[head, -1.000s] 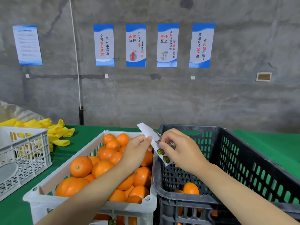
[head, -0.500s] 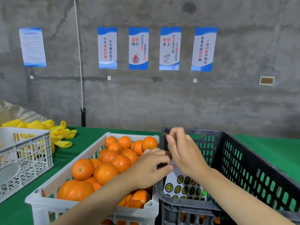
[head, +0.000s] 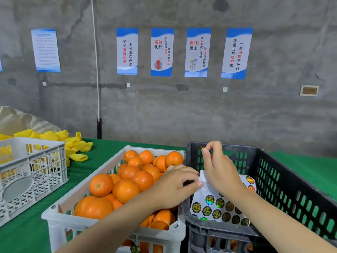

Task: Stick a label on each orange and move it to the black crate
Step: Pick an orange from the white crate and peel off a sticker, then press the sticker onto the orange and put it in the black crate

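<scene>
My right grip [head: 218, 168] has just peeled one label [head: 202, 148] and pinches it above the black crate [head: 291, 179]. My left grip [head: 173, 187] pinches the label sheet [head: 215, 203], now lowered there. Next it must go on an orange [head: 125, 190] in the white crate [head: 60, 218].

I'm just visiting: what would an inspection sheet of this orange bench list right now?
Surface: table, green cover.
Job's things: oranges fill white crate; sticker sheet held over black crate; one label peeled off.
Clutter: yellow foam sleeves; second white crate, left.
Grippers: left hand pinches the sheet's edge; right hand pinches the label.
Cables: white cord hanging down.
Surroundings: concrete wall, blue-and-white posters.
</scene>
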